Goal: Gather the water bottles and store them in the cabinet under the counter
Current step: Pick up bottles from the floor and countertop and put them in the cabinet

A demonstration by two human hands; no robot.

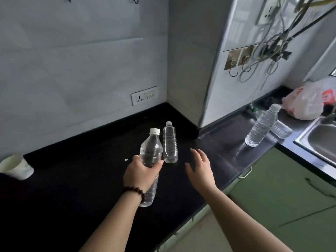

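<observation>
Our left hand (pixel 141 174) grips one water bottle (pixel 151 155) for carrying; our right hand (pixel 201 169), fingers spread, nears the second bottle (pixel 170 142).

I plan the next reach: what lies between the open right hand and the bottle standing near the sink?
In the head view, only bare black counter lies between the right hand and that bottle.

One head-worn wide-angle view looks forward and down, close above a black counter (pixel 76 179) in a corner (walls bend at the edges), with both forearms reaching in from the bottom of the frame
</observation>
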